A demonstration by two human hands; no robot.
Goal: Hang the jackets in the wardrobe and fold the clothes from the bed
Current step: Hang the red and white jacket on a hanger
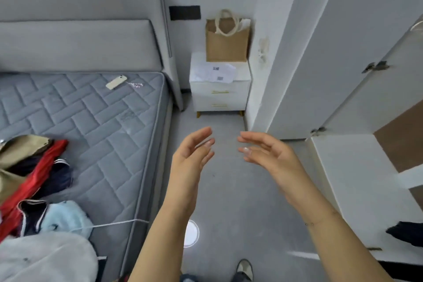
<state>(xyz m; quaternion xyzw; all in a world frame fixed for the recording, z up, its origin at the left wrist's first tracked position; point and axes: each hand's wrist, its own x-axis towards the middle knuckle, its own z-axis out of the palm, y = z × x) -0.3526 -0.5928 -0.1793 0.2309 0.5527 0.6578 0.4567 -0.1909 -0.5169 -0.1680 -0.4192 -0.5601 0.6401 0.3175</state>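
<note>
A heap of clothes lies at the left edge of the grey mattress (pixel 103 126): a tan garment (pixel 16 151), a red one (pixel 34 181), a dark navy one (pixel 57 176), a light blue fleece (pixel 66 216) and a white jacket (pixel 45 256) nearest me. The white wardrobe (pixel 357 178) stands open on the right, its door (pixel 366 57) swung outward. My left hand (pixel 192 158) and my right hand (pixel 270 155) are raised over the floor between bed and wardrobe, palms facing each other, fingers apart, holding nothing.
A phone (pixel 116 82) lies on the mattress near the grey headboard (pixel 80 18). A white nightstand (pixel 219 89) with papers and a jute bag (pixel 226 39) stands against the far wall. A dark garment (pixel 407 233) sits low in the wardrobe. My shoe (pixel 245 269) is on the grey floor.
</note>
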